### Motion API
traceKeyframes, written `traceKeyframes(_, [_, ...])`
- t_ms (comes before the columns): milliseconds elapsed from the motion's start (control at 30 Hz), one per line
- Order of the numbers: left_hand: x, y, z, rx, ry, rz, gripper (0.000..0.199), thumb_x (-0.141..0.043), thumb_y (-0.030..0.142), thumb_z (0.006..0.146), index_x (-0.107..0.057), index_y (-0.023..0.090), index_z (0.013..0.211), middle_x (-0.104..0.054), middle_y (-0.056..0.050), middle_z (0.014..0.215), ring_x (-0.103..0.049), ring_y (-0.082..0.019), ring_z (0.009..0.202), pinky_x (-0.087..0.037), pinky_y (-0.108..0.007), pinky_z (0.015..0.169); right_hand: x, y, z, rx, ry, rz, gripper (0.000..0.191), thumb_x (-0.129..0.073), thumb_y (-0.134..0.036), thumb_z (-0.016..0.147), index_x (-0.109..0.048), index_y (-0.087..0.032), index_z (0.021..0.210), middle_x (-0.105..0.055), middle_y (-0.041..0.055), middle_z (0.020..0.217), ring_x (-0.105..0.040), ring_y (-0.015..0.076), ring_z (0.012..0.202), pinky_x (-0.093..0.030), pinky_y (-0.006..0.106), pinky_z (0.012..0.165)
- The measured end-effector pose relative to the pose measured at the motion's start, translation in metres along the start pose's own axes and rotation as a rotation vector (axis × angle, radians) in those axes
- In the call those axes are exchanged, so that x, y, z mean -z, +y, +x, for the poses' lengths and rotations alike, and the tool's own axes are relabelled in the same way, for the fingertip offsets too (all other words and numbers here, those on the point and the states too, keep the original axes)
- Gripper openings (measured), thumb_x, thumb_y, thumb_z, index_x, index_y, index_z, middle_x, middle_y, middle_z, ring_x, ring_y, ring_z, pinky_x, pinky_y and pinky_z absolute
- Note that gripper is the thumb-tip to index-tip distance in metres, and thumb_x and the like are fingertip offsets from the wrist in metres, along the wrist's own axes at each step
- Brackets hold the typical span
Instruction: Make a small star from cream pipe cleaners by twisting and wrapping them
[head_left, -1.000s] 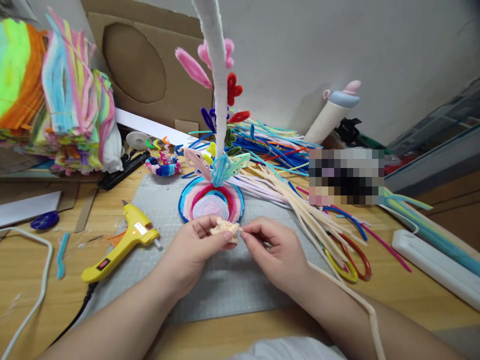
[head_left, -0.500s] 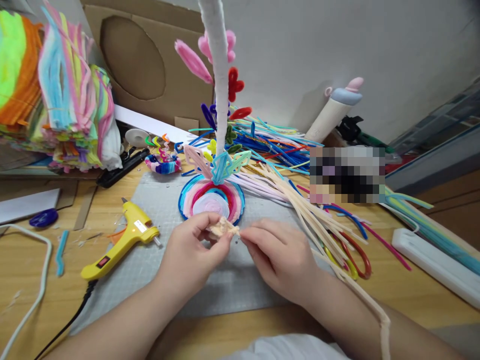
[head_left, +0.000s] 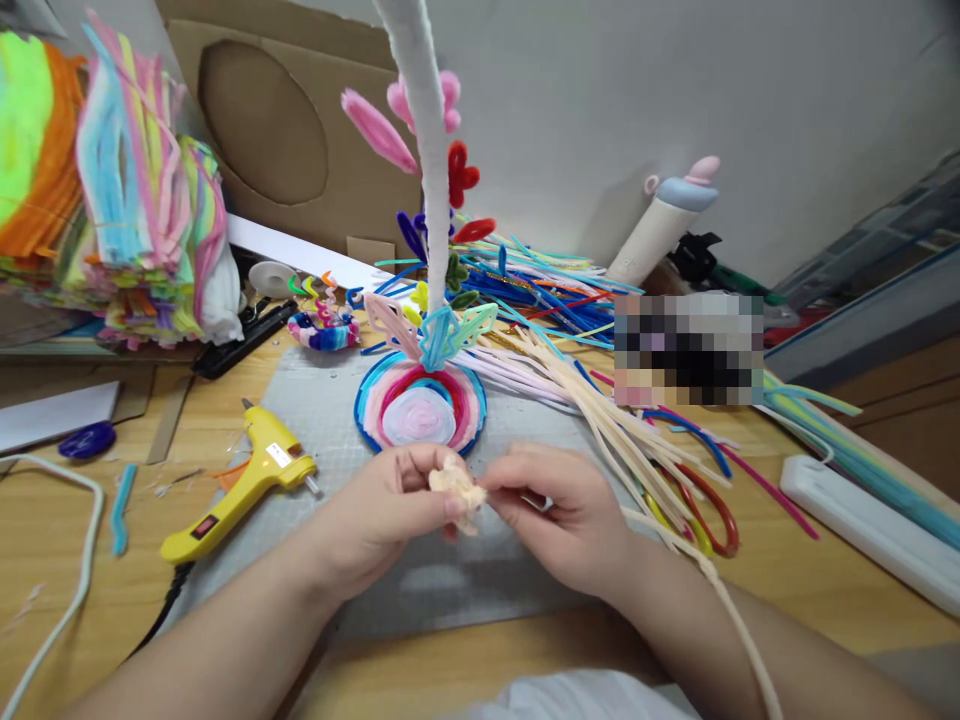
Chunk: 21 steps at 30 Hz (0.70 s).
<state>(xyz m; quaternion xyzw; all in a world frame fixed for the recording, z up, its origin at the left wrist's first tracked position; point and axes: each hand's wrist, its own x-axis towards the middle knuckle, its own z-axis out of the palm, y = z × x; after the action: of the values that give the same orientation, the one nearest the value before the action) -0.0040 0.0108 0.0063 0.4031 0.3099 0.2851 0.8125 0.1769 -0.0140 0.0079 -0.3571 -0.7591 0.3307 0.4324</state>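
My left hand (head_left: 386,515) pinches a small bunched piece of cream pipe cleaner (head_left: 459,488) between thumb and fingers. At its right edge, my right hand (head_left: 566,515) has thumb and forefinger closed on the same pipe cleaner. A long cream strand (head_left: 724,590) runs back from behind my right hand across the forearm. Just beyond my hands lies a round pipe-cleaner base (head_left: 366,400) in blue, pink and red rings. Pink, blue and green butterfly-like shapes (head_left: 442,335) stand behind it, next to a tall white wrapped stem (head_left: 435,180) with pink and red flowers.
A yellow glue gun (head_left: 247,490) lies left on the grey cutting mat (head_left: 420,600). Loose cream pipe cleaners (head_left: 600,400) spread to the right, near a white power strip (head_left: 862,530). Bundled pipe cleaners (head_left: 127,180) and cardboard (head_left: 360,140) stand at the back; a bottle (head_left: 656,225) leans against the wall.
Both hands have come slightly lower and nearer to me. The cream piece is turned, showing more of its bunched face. The trailing strand has shifted along my right forearm.
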Motion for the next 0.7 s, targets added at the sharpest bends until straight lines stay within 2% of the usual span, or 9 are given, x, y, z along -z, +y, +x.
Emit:
traceKeyframes(67, [-0.003,-0.001,0.001,-0.039,0.042,-0.052,0.016,-0.072,0.022,0.067,-0.058,0.014,0.068,-0.059,0.002,0.062,-0.053,-0.009,0.058,-0.043,-0.02,0.059,-0.002,-0.001,-0.002,-0.026,0.002,-0.028,0.015,-0.051,-0.007,0.08,-0.062,-0.018,0.083,-0.06,0.0007,0.07,-0.053,0.0104,0.062,-0.041,0.022,0.056])
traceKeyframes(233, [-0.006,-0.006,0.003,-0.175,0.146,-0.012,0.013,-0.07,0.016,0.07,-0.057,0.015,0.067,-0.058,0.002,0.065,-0.051,-0.009,0.064,-0.041,-0.02,0.064,-0.015,-0.001,-0.006,-0.314,0.156,0.139,0.006,-0.053,-0.021,0.083,-0.059,-0.018,0.082,-0.057,-0.0004,0.064,-0.048,0.0096,0.051,-0.036,0.02,0.044])
traceKeyframes(400, [-0.007,-0.01,0.004,-0.277,0.196,0.055,0.013,-0.07,0.017,0.069,-0.057,0.016,0.068,-0.057,0.002,0.07,-0.051,-0.011,0.069,-0.04,-0.022,0.066,-0.025,0.005,-0.007,-0.361,0.271,0.233,0.01,-0.058,-0.026,0.079,-0.063,-0.018,0.08,-0.061,0.0017,0.067,-0.055,0.013,0.06,-0.041,0.022,0.049])
traceKeyframes(467, [-0.006,-0.009,0.004,-0.283,0.24,0.167,0.013,-0.07,0.019,0.068,-0.058,0.016,0.068,-0.058,0.001,0.07,-0.052,-0.012,0.069,-0.041,-0.023,0.066,-0.025,0.006,-0.005,-0.389,0.284,0.232,0.011,-0.06,-0.028,0.078,-0.063,-0.017,0.078,-0.062,0.0012,0.065,-0.054,0.0124,0.057,-0.041,0.021,0.048])
traceKeyframes(533, [-0.006,-0.008,0.002,-0.301,0.305,0.382,0.011,-0.069,0.02,0.068,-0.059,0.016,0.069,-0.058,0.0,0.069,-0.053,-0.014,0.069,-0.041,-0.024,0.066,-0.024,0.007,-0.003,-0.418,0.268,0.235,0.012,-0.06,-0.029,0.077,-0.063,-0.017,0.077,-0.063,0.0009,0.064,-0.054,0.0116,0.055,-0.041,0.021,0.048])
traceKeyframes(633, [-0.006,-0.007,0.0,-0.334,0.396,0.679,0.009,-0.068,0.022,0.07,-0.064,0.017,0.076,-0.063,-0.002,0.074,-0.056,-0.016,0.071,-0.042,-0.025,0.067,-0.022,0.007,-0.001,-0.47,0.19,0.256,0.012,-0.06,-0.028,0.077,-0.061,-0.016,0.076,-0.064,0.0011,0.065,-0.056,0.0113,0.056,-0.043,0.021,0.049])
traceKeyframes(700, [-0.006,-0.006,-0.001,-0.342,0.423,0.766,0.015,-0.066,0.023,0.071,-0.067,0.018,0.085,-0.068,-0.004,0.081,-0.059,-0.017,0.073,-0.044,-0.026,0.067,-0.021,0.008,-0.001,-0.481,0.129,0.27,0.011,-0.058,-0.027,0.079,-0.06,-0.016,0.077,-0.065,0.0022,0.07,-0.058,0.0121,0.06,-0.045,0.021,0.053])
